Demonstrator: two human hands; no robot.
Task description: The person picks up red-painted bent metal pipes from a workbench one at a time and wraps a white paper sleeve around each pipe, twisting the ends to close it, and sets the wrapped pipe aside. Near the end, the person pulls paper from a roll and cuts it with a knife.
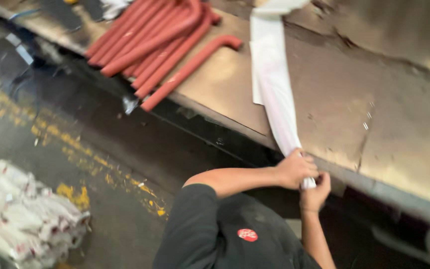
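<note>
A long white plastic sleeve (274, 84) lies across the brown worktable (399, 124) and reaches its near edge. My left hand (296, 169) is closed around the sleeve's near end at the table edge. My right hand (316, 193) sits just below it and grips the same end from underneath. My left arm reaches in from my dark shirt at the bottom of the view. The frame is blurred by motion.
A bundle of red bent hoses (155, 40) lies on the table at the upper left. A pile of white wrapped pieces (26, 219) sits on the dark floor at the lower left, near worn yellow floor markings (75, 144).
</note>
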